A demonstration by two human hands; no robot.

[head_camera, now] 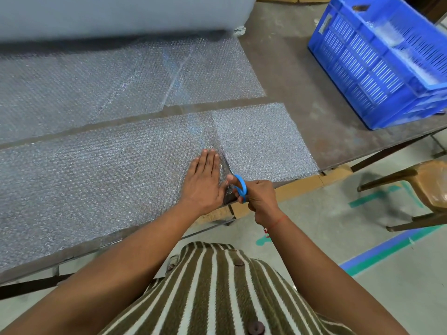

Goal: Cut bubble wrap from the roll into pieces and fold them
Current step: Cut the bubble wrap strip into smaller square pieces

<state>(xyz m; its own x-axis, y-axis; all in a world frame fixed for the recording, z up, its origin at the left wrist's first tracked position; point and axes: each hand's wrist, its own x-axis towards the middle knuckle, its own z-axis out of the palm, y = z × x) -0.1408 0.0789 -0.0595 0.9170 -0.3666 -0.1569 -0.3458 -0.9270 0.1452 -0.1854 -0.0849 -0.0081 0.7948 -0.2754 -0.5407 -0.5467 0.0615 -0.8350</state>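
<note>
**Cut at risk of wandering or nicking a fingertip**

Pressing flat with the left hand (204,180), fingers (210,157) held together, on the long strip of clear bubble wrap (96,180) lying along the near edge of the brown tabletop (314,97). Gripping the blue-handled scissors (239,188) in the right hand (261,198), fingers curled shut through the loops, blades mostly hidden under the film. Cutting away from the body, just beside the left fingertips. Likely hazards: drifting off-line if the springy sheet is bunching ahead of the blades; clipping the left hand if closing too near. Feeding from the large grey roll (116,15) at the far side.
</note>
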